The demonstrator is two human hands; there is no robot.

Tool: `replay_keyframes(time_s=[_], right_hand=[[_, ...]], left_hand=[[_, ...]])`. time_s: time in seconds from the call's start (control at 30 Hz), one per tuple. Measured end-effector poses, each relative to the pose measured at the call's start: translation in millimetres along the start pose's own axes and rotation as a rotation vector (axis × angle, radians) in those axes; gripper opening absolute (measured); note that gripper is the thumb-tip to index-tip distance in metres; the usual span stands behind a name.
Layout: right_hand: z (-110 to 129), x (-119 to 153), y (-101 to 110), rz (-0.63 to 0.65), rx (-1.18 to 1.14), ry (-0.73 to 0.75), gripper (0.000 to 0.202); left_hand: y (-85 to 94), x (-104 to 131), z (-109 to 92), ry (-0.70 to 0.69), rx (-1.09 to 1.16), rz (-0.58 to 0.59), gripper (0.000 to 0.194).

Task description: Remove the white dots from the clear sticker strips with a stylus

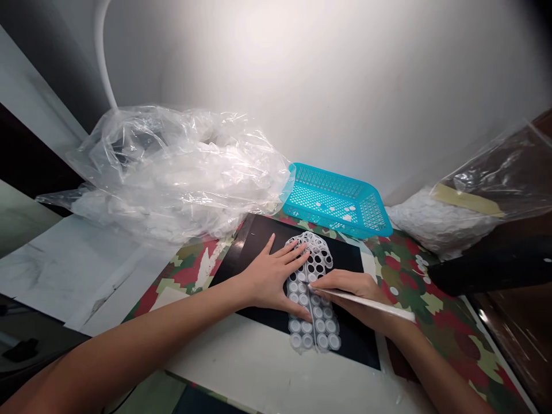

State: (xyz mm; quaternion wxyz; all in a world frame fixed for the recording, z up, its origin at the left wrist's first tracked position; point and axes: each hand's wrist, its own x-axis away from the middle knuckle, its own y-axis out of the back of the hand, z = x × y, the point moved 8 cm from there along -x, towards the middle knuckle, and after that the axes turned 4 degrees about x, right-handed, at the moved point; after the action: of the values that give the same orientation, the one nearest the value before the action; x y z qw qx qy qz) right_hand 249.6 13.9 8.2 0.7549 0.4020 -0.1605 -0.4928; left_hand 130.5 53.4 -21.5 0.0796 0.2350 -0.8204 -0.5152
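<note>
A translucent white sheet of round discs in rows [319, 326] lies on a black mat [267, 236]. Its far end shows punched-out holes, while discs still fill the near part. My left hand [276, 276] is spread flat over the sheet's left side, fingers apart. In my right hand [357, 290] is a slim white pen-like tool [383, 307], held in a pinch. The tool's tip meets the sheet around its middle, where my fingers partly hide it. A line runs lengthwise down the middle of the sheet.
Behind the mat stands a blue plastic basket [340, 184] with a few white pieces inside. A large clear plastic bag [190, 178] bulges at the left; another filled bag [444, 221] sits at the right. Small white discs [421, 264] lie on the camouflage-patterned cloth [448, 322].
</note>
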Motion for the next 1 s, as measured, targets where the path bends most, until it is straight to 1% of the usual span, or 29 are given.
replay_keyframes(time_s=[0.23, 0.33, 0.47, 0.57, 0.63, 0.67, 0.73, 0.77, 0.8, 0.83, 0.9, 0.93, 0.97, 1.0], right_hand=[[-4, -22, 11, 0.204, -0.028, -0.013, 0.017], [-5, -30, 13, 0.285, -0.031, 0.034, 0.018], [-3, -37, 16, 0.322, 0.023, 0.13, 0.019], [1, -36, 17, 0.329, 0.05, 0.135, 0.019], [5, -31, 19, 0.278, 0.041, 0.1, 0.018], [6, -27, 21, 0.225, 0.036, 0.074, 0.018], [7, -14, 24, 0.072, 0.053, 0.031, 0.015], [7, -6, 26, -0.03, 0.072, 0.021, 0.013], [7, 3, 26, -0.118, 0.104, 0.023, 0.012], [7, 12, 22, -0.178, 0.129, 0.041, 0.012], [9, 27, 14, -0.254, 0.144, 0.127, 0.017], [10, 32, 9, -0.265, 0.154, 0.171, 0.021], [10, 36, 6, -0.268, 0.167, 0.204, 0.024], [11, 39, 2, -0.259, 0.181, 0.234, 0.026]], left_hand=[[0.8, 0, 0, 0.005, 0.013, 0.002, 0.102], [0.4, 0, 0, 0.001, 0.028, 0.002, 0.101], [-1.2, -1, 1, -0.001, 0.037, 0.007, 0.102], [-1.7, -1, 2, 0.001, 0.039, 0.004, 0.101], [-1.0, 0, 2, -0.001, 0.042, -0.009, 0.101], [-0.2, 0, 2, -0.005, 0.043, -0.018, 0.101], [2.4, 1, -1, -0.018, 0.044, -0.046, 0.1], [5.0, 1, -3, -0.023, 0.043, -0.076, 0.1], [8.6, 0, -6, -0.022, 0.038, -0.119, 0.097], [13.0, -1, -8, -0.016, 0.031, -0.176, 0.093], [21.8, -2, -12, 0.008, 0.014, -0.298, 0.077], [24.0, -3, -15, 0.011, 0.007, -0.338, 0.068], [23.7, -5, -16, 0.006, 0.002, -0.347, 0.062], [21.4, -8, -17, 0.0, -0.001, -0.332, 0.06]])
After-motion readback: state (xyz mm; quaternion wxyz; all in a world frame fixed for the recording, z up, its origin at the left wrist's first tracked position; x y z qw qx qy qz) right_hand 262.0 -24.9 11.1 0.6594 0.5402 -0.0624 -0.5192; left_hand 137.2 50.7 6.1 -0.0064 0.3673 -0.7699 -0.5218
